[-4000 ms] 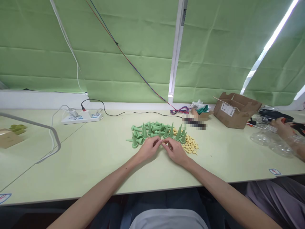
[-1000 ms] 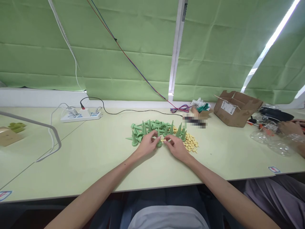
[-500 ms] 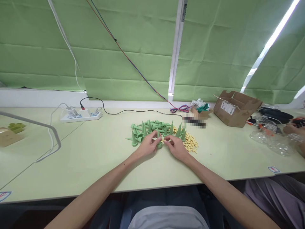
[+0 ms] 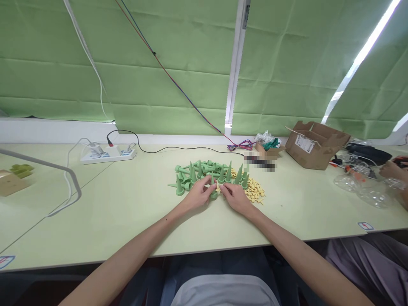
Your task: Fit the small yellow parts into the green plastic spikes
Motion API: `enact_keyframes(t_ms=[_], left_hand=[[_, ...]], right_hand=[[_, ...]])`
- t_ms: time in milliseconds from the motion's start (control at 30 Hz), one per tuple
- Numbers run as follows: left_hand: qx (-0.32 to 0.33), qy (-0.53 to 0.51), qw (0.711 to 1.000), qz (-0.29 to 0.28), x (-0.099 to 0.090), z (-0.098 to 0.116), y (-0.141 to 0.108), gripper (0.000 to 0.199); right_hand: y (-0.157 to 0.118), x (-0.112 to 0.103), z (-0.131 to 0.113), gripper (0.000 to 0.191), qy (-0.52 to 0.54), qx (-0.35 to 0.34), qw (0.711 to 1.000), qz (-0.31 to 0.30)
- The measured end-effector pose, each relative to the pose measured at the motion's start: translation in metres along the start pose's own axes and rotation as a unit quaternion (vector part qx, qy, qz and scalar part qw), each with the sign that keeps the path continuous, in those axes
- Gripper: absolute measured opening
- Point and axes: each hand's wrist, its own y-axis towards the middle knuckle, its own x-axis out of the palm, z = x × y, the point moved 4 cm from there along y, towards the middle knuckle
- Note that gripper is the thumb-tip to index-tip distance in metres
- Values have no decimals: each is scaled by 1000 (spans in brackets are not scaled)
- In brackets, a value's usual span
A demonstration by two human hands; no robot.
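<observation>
My left hand is closed around a green plastic spike with a wide round base, its tip pointing up. Close beside it, my right hand pinches a small yellow plastic piece between thumb and finger, against the spike's side or very near it. Several more green spikes stand upright or lie heaped just behind my hands. To the right of the heap lies a pile of small yellow pieces. My fingers partly cover both held parts.
A power strip with plugs lies at the left, and a black cable runs along the back. At the right stand an open cardboard box and clear plastic pieces. Another person's hand is at the far right edge.
Both hands stay nearly in place, with the yellow piece still held at the green spike. My right fingers have shifted very slightly. The other person's hand at the right edge has moved a little.
</observation>
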Motion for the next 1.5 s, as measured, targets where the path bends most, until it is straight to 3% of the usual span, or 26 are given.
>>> enact_keyframes(t_ms=[167, 433, 600, 900, 1167, 1500], left_hand=[[7, 0, 1000, 14, -2, -1, 2, 29], [6, 4, 1000, 20, -3, -1, 1, 30], [4, 3, 1000, 9, -2, -2, 1, 30], [3, 9, 1000, -3, -1, -1, 0, 31], [3, 6, 1000, 18, -3, -1, 2, 30], [4, 7, 1000, 14, -2, -2, 2, 28]], right_hand=[[-1, -2, 0, 27, 42, 32, 999, -8], [-2, -2, -3, 17, 49, -4, 999, -24], [-1, -3, -6, 18, 40, -21, 999, -22], [-1, 0, -3, 39, -7, -10, 1000, -26], [-2, -3, -5, 19, 37, 15, 999, -31], [-2, -1, -4, 14, 37, -13, 999, -38]])
